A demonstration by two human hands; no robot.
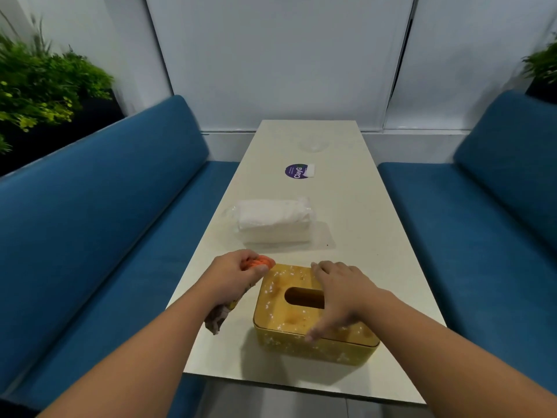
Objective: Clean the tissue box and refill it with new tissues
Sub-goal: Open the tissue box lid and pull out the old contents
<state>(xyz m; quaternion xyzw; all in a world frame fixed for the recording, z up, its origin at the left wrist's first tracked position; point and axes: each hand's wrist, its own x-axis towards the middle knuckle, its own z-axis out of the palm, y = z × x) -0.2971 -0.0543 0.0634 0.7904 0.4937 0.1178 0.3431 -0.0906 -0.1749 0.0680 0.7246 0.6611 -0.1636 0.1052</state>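
Steadying the speckled box point(313, 315) at the near bench point(376, 224) edge, right hand point(340, 294) flat and relaxed on its lid, left hand point(232, 274) clutching a cloth point(261, 262); risk: hard wiping could shove the box off.

The worktop point(355, 206) runs lengthwise away from the viewer, with a bench seat point(90, 206) along its left side and another bench seat point(488, 191) along its right. At the near end stands the tissue box point(313, 318). The right hand point(340, 294) rests on the box's lid, over the right part of the slot. The left hand point(232, 276) is just left of the box's far left corner and holds a cloth point(256, 262) that touches that corner. Beyond the box lies a wrapped tissue pack point(274, 220). Farther still a round sticker point(297, 171) is on the worktop. Plants point(39, 82) stand behind the left bench; another plant point(542, 64) is behind the right one.
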